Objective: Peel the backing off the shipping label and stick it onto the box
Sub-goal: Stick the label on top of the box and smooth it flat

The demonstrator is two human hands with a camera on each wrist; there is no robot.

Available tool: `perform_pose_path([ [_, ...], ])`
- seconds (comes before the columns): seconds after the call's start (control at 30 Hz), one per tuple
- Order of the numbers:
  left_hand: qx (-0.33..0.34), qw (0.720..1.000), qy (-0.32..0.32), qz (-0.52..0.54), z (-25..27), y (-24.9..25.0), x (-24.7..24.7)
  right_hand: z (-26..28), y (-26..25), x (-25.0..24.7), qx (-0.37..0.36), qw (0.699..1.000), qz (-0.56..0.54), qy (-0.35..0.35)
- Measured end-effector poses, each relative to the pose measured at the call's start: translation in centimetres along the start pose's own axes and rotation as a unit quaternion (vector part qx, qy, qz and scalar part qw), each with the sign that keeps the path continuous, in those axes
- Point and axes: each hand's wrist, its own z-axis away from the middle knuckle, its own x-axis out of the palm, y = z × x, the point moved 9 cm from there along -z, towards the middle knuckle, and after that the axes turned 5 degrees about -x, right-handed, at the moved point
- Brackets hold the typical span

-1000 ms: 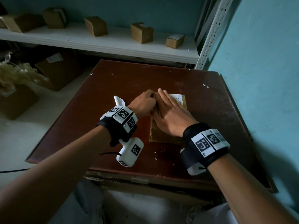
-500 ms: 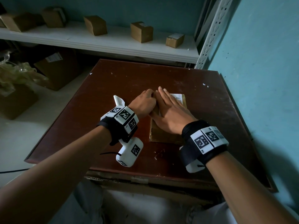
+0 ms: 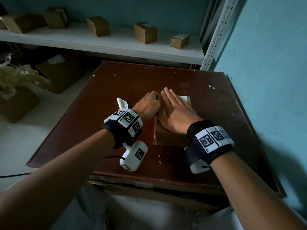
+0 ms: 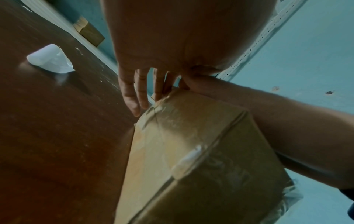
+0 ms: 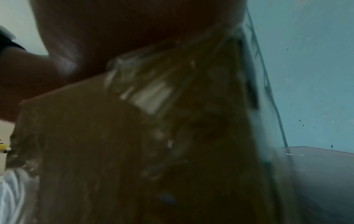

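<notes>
A brown cardboard box (image 3: pixel 171 136) lies on the dark red-brown table (image 3: pixel 132 80). Only a corner of the white shipping label (image 3: pixel 183 98) shows on its top, past my fingers. My right hand (image 3: pixel 176 112) lies flat on the label, fingers straight, pressing down. My left hand (image 3: pixel 147 107) is at the box's far left edge. In the left wrist view its fingers (image 4: pixel 132 94) hang straight down against the side of the box (image 4: pixel 191 151). The peeled white backing (image 3: pixel 122 103) lies curled on the table to the left, also visible as the backing (image 4: pixel 49 60). The right wrist view is dark, filled by the box (image 5: pixel 134 151).
A white shelf (image 3: pixel 116 44) behind the table carries several small cardboard boxes. A larger carton (image 3: pixel 61 72) and crumpled plastic (image 3: pixel 16 75) sit on the floor at the left. A teal wall (image 3: pixel 265 80) runs close along the table's right side.
Both hands stay on the box. The right hand has crept slightly farther along the box top over the label.
</notes>
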Motion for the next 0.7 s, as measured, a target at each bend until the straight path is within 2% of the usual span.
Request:
perform_pose_path([
  [0.7, -0.005, 1.000, 0.006, -0.010, -0.4, -0.2, 0.0, -1.0, 1.2, 0.0, 0.005, 1.000, 0.015, -0.008],
])
